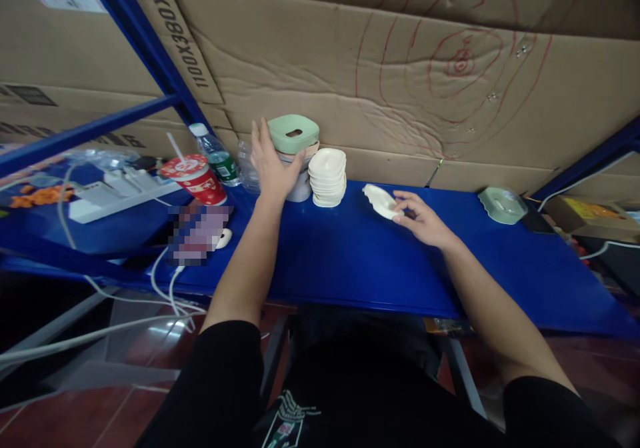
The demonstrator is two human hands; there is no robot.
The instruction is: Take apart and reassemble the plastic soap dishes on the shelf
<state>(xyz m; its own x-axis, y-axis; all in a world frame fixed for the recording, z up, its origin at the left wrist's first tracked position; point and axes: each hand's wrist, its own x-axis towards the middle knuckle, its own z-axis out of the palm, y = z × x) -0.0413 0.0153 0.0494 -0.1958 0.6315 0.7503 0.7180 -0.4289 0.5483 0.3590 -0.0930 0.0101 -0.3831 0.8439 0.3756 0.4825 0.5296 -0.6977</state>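
Observation:
My left hand point(274, 167) is wrapped round the left side of a stack topped by a green piece with an oval slot point(294, 133); pink and grey pieces show under it. Just right of that stack stands a pile of cream-coloured dishes point(328, 176), touched by neither hand. Farther right, my right hand point(420, 220) pinches the right end of a single cream dish point(380, 201), which is tilted over the blue table point(350, 255).
A red cup with a straw point(197, 180), a water bottle point(217, 158) and a white power strip point(125, 195) with cables are at the left. At the far right lies a pale green dish point(503, 205). Cardboard point(300, 48) stands behind the table.

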